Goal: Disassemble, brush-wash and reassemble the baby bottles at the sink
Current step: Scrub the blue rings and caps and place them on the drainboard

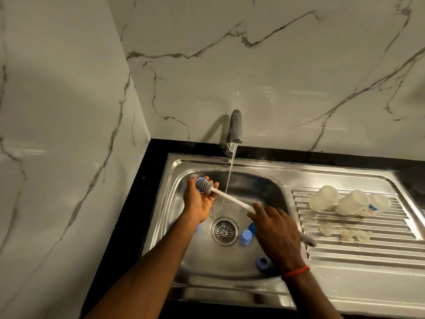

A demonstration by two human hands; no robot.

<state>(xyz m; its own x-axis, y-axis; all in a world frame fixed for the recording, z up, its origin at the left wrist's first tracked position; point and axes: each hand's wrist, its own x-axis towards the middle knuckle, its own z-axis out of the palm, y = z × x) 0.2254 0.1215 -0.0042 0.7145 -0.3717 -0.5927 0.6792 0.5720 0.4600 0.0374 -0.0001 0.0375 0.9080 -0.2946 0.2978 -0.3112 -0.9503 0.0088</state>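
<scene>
White brush (pixel 232 198) points up-left — right hand (pixel 274 231) pinching it, left hand (pixel 199 201) gripping blue ring (pixel 197 180).

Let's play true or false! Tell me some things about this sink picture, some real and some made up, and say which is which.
1. Water is running from the tap. True.
2. The right hand holds a sponge. False: it holds the white handle of the brush.
3. The left hand holds a blue ring with the brush head against it. True.
4. The clear bottles are down in the basin. False: they rest on the drainboard, to the right of the basin.
5. A blue cap sits in the basin beside the drain. True.
</scene>
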